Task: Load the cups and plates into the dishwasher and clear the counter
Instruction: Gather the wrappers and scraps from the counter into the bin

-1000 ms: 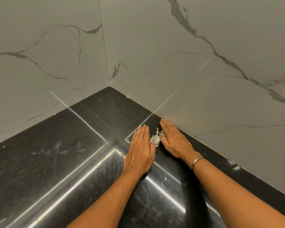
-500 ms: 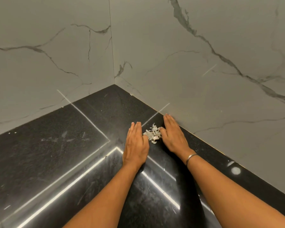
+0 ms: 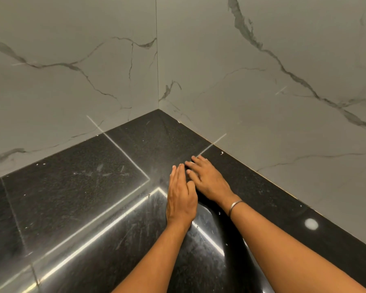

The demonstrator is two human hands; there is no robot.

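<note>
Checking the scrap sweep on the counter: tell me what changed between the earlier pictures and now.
The left hand and right hand have closed together on the black counter, the left tipped on edge against the right. The pile of white scraps between them is no longer visible, probably covered. Neither hand visibly grips anything. Unchanged: both stay near the marble wall, fingers straight.

Counter [image 3: 72, 197] passable leftward, marble walls [image 3: 262, 123] blocking ahead and right — tight corner
</note>
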